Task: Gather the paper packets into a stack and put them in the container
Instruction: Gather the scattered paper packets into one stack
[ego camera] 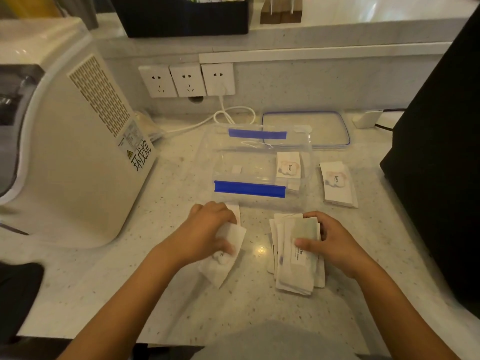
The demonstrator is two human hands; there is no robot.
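Nearest, the right hand clamped fingers on an uneven stack of white paper packets. Left, the left hand pinched loose white packets. The clear plastic container with blue clips stood beyond. Risk: misaligned edges could fan or slip on lifting.

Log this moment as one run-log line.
left hand: on white paper packets | right hand: gripping fanned packet stack | clear plastic container with blue clips: open, one packet inside | lid: behind it
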